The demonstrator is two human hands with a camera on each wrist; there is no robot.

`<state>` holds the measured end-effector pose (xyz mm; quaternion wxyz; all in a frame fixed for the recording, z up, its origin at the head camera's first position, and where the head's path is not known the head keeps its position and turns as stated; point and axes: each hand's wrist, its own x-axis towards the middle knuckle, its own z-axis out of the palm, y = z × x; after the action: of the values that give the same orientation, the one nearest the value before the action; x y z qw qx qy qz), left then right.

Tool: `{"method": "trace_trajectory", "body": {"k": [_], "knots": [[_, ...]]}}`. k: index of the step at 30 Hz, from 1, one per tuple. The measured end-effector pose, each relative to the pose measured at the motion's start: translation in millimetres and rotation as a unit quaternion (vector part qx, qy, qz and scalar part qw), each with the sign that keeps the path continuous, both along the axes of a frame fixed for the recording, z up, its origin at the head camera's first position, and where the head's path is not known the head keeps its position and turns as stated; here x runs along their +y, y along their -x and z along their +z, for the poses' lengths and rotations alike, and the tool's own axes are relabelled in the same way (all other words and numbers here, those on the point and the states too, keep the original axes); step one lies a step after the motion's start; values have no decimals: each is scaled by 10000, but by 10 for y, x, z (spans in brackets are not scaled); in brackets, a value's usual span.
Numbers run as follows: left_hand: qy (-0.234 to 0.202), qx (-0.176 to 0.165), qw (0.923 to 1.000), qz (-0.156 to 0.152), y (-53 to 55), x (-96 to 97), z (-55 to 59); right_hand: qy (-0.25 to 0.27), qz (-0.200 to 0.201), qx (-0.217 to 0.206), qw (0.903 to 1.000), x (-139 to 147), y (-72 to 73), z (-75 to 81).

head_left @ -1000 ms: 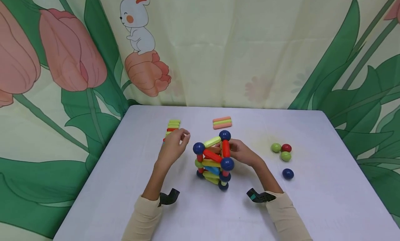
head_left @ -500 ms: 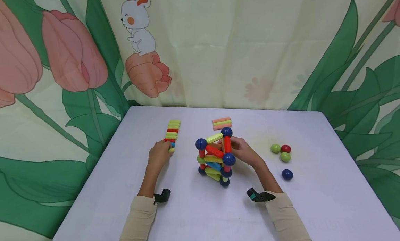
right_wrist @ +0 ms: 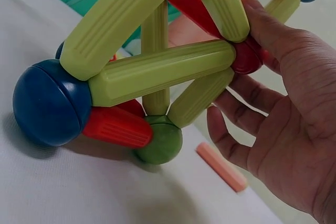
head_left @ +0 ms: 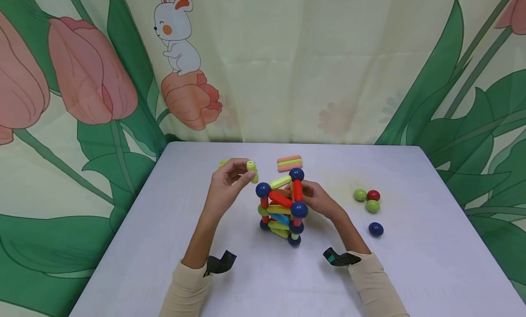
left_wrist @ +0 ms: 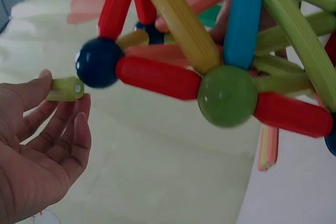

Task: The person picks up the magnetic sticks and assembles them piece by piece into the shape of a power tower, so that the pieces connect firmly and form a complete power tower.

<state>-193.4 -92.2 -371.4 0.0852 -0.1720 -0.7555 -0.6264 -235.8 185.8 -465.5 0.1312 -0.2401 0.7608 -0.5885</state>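
In the head view, the left hand [head_left: 223, 184] pinches a short lime stick [head_left: 252, 171] between thumb and fingers, raised above the table [head_left: 263, 285]. Just right of that pinch stands the ball-and-stick frame [head_left: 281, 199], with a blue corner ball [head_left: 263, 189] nearest the stick. The right hand [head_left: 320, 200] holds the frame's far right side. The step in hand looks like bringing one more stick to a steadied build; the next move seems to call for turning the stick's end towards a ball without jolting the joints.

Behind the left grip, a row of sticks [head_left: 223, 162] is mostly hidden by the hand. Orange and lime sticks [head_left: 289, 163] lie beyond the frame; three loose balls [head_left: 373, 206] and a lone blue ball [head_left: 376, 229] lie right of the right grip.

In the left wrist view, the stick's free end points towards the blue corner ball; whether they touch, I cannot tell. Crossing bars could obstruct any reach inside.

In the right wrist view, thumb and fingers grasp the frame around a red ball [right_wrist: 247, 59], slanting sticks crowding the fingertips; a loose orange stick shows below them.
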Motion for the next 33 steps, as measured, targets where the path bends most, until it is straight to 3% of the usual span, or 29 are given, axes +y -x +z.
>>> {"method": "trace_trajectory", "body": {"k": [3,8,14,16,19,20,22,25,27,30,33], "knots": [[192,373,9989,-207,-63,83,57,-1,-2,-16,10000,-7,3,-6],[343,643,9965,-409,-78,106,14,-31,-40,-124,9999,-11,4,-9],[690,1086,9884,-807,0,-23,-81,-49,-45,-116,9999,2,-9,-27],[784,1044,9898,-574,81,-120,-160,-16,-25,-88,10000,1,-4,-22],[1414,690,9870,316,224,-316,-353,37,-6,6,10000,-1,0,-11],[1777,465,9809,644,266,-385,-427,71,17,32,10000,-3,4,-10],[2710,-3,9553,1182,328,-512,-588,66,15,3,10000,-6,8,-12],[3807,-697,9114,1396,368,-654,-833,-6,49,-120,9999,-5,13,-28],[4203,-990,8915,1371,384,-697,-973,-19,63,-195,9998,-4,10,-34],[4368,-1143,8819,1359,418,-695,-1099,29,61,-180,9998,1,12,-41],[4449,-1102,8764,1477,447,-657,-1137,152,55,-146,9998,-5,18,-43]]}}
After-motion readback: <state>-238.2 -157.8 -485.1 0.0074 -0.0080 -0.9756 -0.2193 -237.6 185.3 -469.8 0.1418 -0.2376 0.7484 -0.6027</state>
